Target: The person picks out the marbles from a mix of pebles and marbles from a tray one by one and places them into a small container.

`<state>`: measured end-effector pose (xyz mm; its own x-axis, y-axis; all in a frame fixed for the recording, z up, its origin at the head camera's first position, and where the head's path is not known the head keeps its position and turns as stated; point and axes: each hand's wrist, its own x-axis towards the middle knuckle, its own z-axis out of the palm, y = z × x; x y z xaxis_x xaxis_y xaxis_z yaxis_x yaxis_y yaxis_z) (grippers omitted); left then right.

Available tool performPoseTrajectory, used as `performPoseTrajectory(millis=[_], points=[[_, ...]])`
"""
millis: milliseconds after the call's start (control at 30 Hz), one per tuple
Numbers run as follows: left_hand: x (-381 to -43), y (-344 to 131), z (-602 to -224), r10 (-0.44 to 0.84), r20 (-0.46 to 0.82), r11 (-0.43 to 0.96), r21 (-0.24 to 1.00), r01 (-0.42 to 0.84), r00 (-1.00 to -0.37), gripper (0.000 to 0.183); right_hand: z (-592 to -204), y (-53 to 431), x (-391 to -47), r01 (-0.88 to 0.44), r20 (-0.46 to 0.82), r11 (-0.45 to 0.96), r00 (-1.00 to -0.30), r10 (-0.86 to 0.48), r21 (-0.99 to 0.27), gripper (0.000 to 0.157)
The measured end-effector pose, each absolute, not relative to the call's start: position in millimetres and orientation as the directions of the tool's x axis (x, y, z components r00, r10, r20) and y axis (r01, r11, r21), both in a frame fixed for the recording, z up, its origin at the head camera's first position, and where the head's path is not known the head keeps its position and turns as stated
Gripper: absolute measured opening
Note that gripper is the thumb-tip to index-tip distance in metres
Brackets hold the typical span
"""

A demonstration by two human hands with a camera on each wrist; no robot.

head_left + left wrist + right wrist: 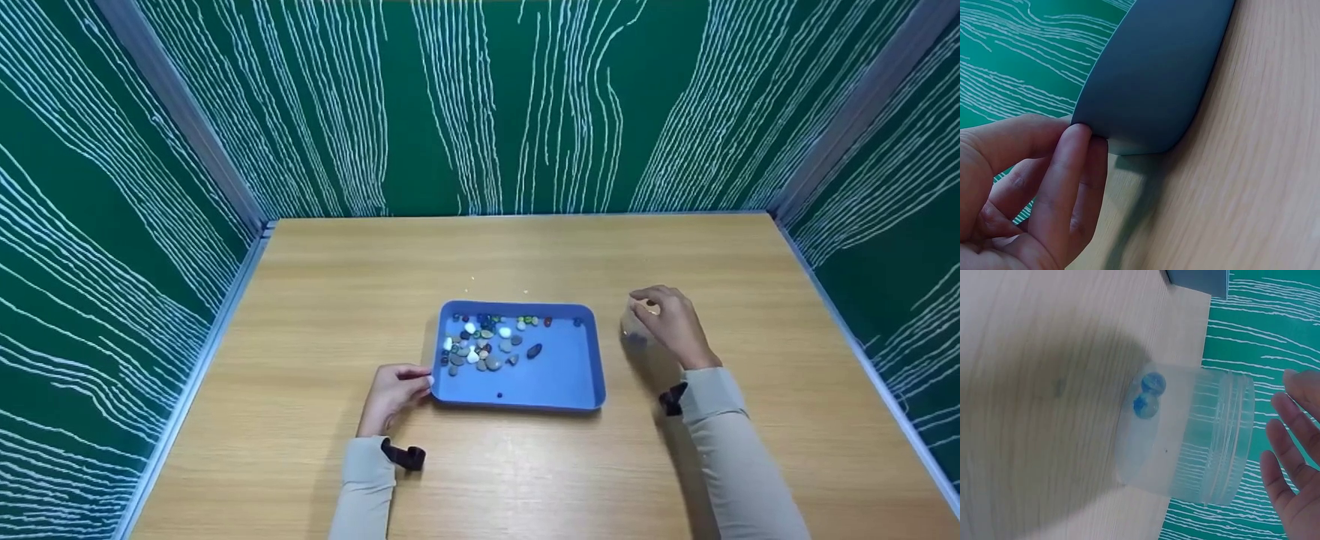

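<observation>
My left hand [391, 396] pinches the near-left corner of a blue tray [555, 382], thumb and fingers at its rim [1085, 121]. Pebbles [493, 363], white stones and glass marbles lie mostly in the tray's left half and along its far side. My right hand [675, 326] is over a clear plastic jar [1185, 439] standing right of the tray. Its fingers [1283, 439] are spread and lightly bent by the jar's open mouth. A small dark thing [651, 302] shows between thumb and forefinger in the head view. Two bluish marbles [1150, 395] rest on the jar's bottom.
A wooden table [360, 285] carries everything. A few tiny pale specks [472, 279] lie beyond the tray. Green panels with white wavy lines [525, 112] stand along the back and both sides. A dark strap [405, 454] with a small device is on each wrist.
</observation>
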<state>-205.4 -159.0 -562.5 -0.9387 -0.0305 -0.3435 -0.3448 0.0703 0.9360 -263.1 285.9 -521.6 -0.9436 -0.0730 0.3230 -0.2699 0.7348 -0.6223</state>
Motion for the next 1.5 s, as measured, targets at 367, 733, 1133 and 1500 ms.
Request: performPoseTrajectory(millis=[367, 733, 1133, 1500], points=[[-206, -159, -563, -0.042, -0.342, 0.078, 0.935, -0.345, -0.939, 0.023, -520, 266, -266, -0.173, 0.172, 0.727, -0.982, -0.077, -0.665, 0.031], [-206, -158, -564, -0.030, -0.334, 0.056, 0.941, -0.335, -0.942, 0.025, -522, 247, -272, -0.196, 0.156, 0.746, -0.980, -0.125, -0.636, 0.024], [-207, -158, -562, -0.031, -0.337, 0.041, 0.940, -0.338, -0.941, 0.026, -527, 227, -281, -0.215, 0.081, 0.764, -0.974, -0.210, -0.608, 0.022], [-206, -160, -563, -0.015, -0.341, 0.051, 0.939, -0.341, -0.940, 0.026, -534, 217, -284, -0.288, 0.117, 0.845, -0.957, -0.264, -0.451, 0.023]])
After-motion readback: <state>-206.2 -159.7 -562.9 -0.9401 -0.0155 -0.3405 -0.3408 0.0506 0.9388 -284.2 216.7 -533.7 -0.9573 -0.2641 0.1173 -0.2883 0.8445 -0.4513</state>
